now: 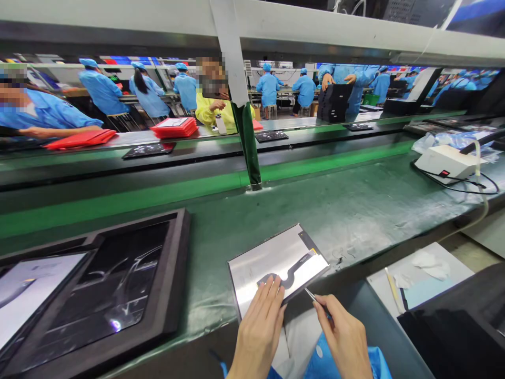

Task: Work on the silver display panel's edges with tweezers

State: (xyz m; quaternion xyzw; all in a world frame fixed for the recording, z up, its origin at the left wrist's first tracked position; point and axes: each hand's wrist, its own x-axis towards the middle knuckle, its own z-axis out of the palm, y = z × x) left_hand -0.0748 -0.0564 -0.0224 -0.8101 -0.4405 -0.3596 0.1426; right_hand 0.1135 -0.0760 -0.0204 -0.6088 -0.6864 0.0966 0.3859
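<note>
Silver-backed panel (276, 252) under the left hand (262, 321), tweezers (311, 296) in the right hand (342, 329)

From my distant seat, I see the silver-backed panel lying at a slant on the green bench (213, 252), at its near edge. My left hand is open and laid flat on it, fingers together, their tips over one end of a dark, curved ribbon cable (291, 278). The cable bends across the panel up to its right side. My right hand is closed on the tweezers, pinched between thumb and fingers. Their points are at the panel's near edge; I can't tell whether they touch it.

Off to my left sits a black foam tray (179, 252) with a glossy dark panel (138, 273) inside, and a pale-faced panel (39, 284) lies to the left of that one. At the far right of the bench I have a white device (447, 160) with a red switch, clear plastic (430, 141) just behind it.

Beyond the green post (248, 147), three dark panels (149, 150) lie spaced along the line. Across it, a person in yellow (226, 116) sits near a red stack (175, 128), and a person in blue (357, 79) has both hands at a black stack (334, 102).
</note>
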